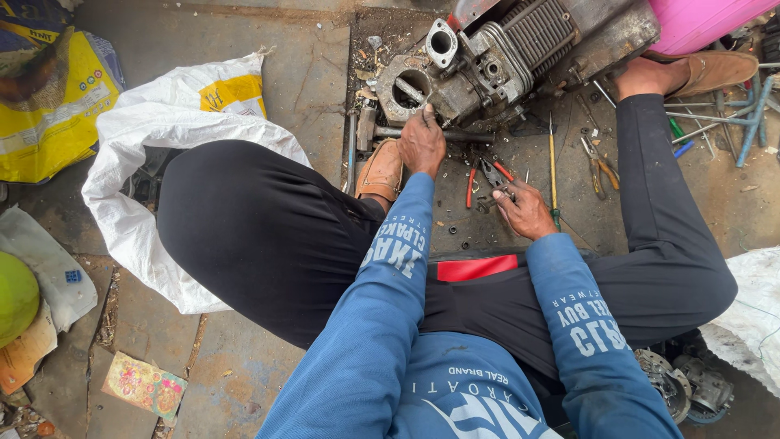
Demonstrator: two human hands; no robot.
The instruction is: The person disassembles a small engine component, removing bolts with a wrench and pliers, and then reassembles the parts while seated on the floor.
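The left hand [422,142] presses its fingers together against the engine [487,61] — at twelve o'clock. The right hand [524,210] curls loosely over red-handled pliers [487,175] on the ground, picking a tool; next needs a firm grip.

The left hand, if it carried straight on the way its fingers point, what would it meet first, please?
The left hand points up the picture at the grey engine block, and its fingertips already seem to be at the casting by the round opening. Depth is unclear, so contact is likely, not certain.
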